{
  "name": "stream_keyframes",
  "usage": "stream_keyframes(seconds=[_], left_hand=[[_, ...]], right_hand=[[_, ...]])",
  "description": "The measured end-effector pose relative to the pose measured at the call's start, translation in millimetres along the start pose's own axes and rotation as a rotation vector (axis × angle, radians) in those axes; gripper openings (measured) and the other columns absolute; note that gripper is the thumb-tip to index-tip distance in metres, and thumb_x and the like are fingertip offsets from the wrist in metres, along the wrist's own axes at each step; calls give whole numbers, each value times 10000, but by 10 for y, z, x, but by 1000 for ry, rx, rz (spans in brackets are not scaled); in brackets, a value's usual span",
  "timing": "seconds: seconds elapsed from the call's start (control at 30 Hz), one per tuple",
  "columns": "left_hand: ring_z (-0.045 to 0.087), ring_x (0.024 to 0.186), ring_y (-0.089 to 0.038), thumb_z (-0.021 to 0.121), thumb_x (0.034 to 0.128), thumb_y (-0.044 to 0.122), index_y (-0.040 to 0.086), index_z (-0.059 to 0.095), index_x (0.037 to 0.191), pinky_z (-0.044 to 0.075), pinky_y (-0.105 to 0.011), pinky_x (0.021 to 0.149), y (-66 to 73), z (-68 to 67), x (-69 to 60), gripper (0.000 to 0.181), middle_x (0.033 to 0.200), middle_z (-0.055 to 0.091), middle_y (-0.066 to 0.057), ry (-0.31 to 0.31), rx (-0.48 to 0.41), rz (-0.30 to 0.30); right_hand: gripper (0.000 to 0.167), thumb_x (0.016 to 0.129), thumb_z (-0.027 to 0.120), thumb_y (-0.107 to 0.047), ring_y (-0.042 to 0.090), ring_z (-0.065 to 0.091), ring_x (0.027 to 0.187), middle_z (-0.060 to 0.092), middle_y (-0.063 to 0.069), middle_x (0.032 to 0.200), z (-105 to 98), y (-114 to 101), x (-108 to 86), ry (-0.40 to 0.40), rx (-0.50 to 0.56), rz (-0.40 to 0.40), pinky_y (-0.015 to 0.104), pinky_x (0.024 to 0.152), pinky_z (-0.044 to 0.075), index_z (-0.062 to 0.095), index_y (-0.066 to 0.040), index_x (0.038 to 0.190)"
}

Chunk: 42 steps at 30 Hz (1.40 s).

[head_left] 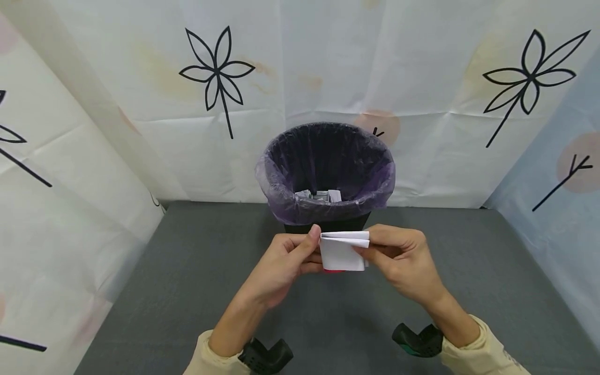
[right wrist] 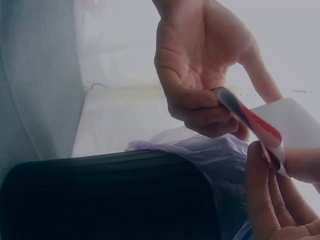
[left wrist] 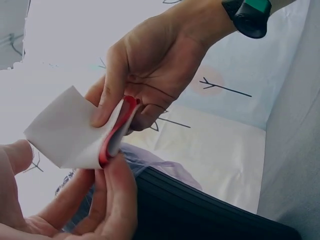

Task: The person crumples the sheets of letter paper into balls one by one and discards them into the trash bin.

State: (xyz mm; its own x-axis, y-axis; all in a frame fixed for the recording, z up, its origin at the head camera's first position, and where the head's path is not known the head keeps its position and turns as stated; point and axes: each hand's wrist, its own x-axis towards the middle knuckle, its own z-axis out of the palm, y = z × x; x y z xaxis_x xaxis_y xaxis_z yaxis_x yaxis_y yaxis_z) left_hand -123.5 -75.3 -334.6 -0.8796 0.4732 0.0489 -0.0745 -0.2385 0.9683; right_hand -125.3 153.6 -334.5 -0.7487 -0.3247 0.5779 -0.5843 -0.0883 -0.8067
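A small folded sheet of paper (head_left: 343,254), white on the outer face, is between both hands in front of the bin. Red shows on its inner side in the wrist views, where the layers bow slightly apart. My left hand (head_left: 283,265) holds the left edge, thumb up at the corner and fingers underneath. My right hand (head_left: 405,260) pinches the right edge between thumb and fingers. Behind the paper stands a black bin (right wrist: 110,200) with a translucent purple liner (head_left: 328,211). White paper pieces (head_left: 323,196) lie inside it.
The grey tabletop (head_left: 211,250) extends under the hands and bin. White cloth with plant drawings (head_left: 319,73) hangs at the back and both sides. A dark device (head_left: 267,357) sits at the left wrist and another dark device (head_left: 418,340) at the right.
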Motion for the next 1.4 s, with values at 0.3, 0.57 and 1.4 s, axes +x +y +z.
stream_keyframes(seconds=[0.3, 0.57, 1.4], left_hand=[[719, 924, -218, 640, 1001, 249, -215, 629, 1152, 574, -415, 885, 29, -5, -16, 488, 1051, 723, -147, -30, -54, -34], [686, 895, -179, 746, 890, 98, -188, 623, 1180, 588, -344, 827, 5, 18, -36, 426, 998, 715, -90, -40, -119, -32], [726, 779, -165, 731, 839, -148, -167, 670, 1132, 603, -386, 783, -30, 131, -41, 300, 935, 727, -185, 190, 47, 151]], right_hand=[[302, 844, 645, 240, 178, 689, 866, 737, 80, 997, 1, -5, -5, -28, -37, -26, 291, 681, 579, 773, 36, 1026], [307, 926, 604, 177, 175, 684, 905, 716, 102, 1095, -24, -12, -13, -64, 43, 28, 278, 738, 584, 718, 50, 1182], [246, 972, 629, 48, 208, 709, 934, 717, 111, 1129, -29, -78, 9, -20, 75, 320, 318, 806, 582, 646, 115, 1208]])
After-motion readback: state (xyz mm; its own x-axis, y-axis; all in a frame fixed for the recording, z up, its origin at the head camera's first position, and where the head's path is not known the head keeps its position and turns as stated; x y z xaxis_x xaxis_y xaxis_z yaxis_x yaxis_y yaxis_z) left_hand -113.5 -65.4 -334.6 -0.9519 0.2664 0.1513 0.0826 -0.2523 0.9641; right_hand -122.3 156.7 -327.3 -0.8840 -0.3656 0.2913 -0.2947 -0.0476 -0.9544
